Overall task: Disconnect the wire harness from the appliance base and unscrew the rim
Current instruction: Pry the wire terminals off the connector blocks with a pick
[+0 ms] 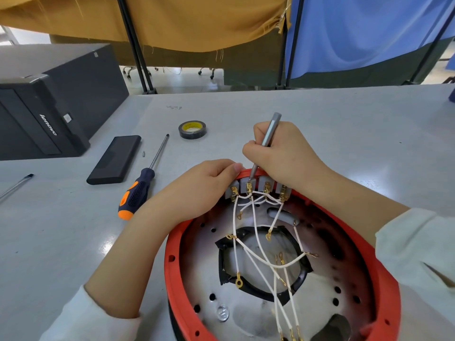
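The appliance base lies upside down at the near right, its metal plate ringed by a red rim (173,257). White wires (256,242) with gold ring terminals cross the plate and run up to a row of grey terminal blocks (264,180) at the far edge. My left hand (197,190) grips the rim beside the leftmost block. My right hand (283,153) holds a slim grey screwdriver (272,129) like a pen, its tip down on the second block's gold connector.
On the grey table to the left lie an orange-and-blue screwdriver (140,188), a black flat case (115,158), a tiny loose bit (143,153) and a roll of black tape (192,129). A black computer tower (56,107) lies at far left. Curtains hang behind.
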### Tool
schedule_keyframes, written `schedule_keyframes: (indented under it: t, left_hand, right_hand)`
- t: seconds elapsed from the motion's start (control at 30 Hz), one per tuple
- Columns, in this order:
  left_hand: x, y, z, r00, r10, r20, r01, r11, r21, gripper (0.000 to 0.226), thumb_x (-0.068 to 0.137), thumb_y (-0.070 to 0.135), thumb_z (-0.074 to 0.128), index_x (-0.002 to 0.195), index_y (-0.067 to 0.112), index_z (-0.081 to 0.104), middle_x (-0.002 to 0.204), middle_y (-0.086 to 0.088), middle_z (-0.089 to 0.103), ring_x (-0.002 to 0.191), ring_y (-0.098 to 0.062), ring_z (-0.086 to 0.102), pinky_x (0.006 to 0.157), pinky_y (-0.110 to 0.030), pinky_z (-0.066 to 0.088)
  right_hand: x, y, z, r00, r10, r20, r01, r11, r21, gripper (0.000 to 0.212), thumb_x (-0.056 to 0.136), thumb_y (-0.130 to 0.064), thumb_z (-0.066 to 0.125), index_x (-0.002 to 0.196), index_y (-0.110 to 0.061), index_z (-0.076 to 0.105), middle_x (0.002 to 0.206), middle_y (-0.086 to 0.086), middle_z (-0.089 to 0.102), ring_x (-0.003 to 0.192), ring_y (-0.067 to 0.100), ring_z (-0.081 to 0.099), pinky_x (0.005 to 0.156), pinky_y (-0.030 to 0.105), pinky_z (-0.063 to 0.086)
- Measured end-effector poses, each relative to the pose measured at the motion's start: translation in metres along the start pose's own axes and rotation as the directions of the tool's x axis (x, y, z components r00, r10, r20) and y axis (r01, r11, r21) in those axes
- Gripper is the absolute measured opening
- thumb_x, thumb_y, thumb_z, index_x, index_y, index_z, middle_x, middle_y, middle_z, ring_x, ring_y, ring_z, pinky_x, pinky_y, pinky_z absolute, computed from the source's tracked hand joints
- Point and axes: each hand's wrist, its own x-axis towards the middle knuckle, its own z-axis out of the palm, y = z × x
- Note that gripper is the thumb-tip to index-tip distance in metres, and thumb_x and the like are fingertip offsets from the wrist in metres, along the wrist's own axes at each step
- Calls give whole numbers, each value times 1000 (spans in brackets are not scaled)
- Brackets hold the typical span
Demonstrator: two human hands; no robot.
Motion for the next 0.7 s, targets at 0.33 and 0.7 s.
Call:
schedule_keyframes:
  t: [0.33, 0.7]
  left_hand:
    - [-1, 2, 0, 1000, -6, -6, 6, 1000, -5, 44, 100, 40, 32, 102, 5, 59, 99, -18, 63, 93, -29, 57, 87, -40, 43]
    - [1, -1, 0, 1000, 11, 5, -11, 1000, -22, 46, 100, 40, 32, 109, 3, 59, 110, -19, 62, 102, -29, 58, 96, -45, 41]
  right_hand:
    - [15, 5, 2, 981, 168, 97, -167, 986, -17, 39, 77, -10, 57, 49, -15, 30, 36, -10, 27, 37, 6, 29, 36, 12, 25]
    - [-6, 0, 3, 994, -81, -68, 76, 995, -68, 39, 78, -10, 57, 53, -19, 29, 45, -7, 30, 45, 10, 32, 44, 20, 28]
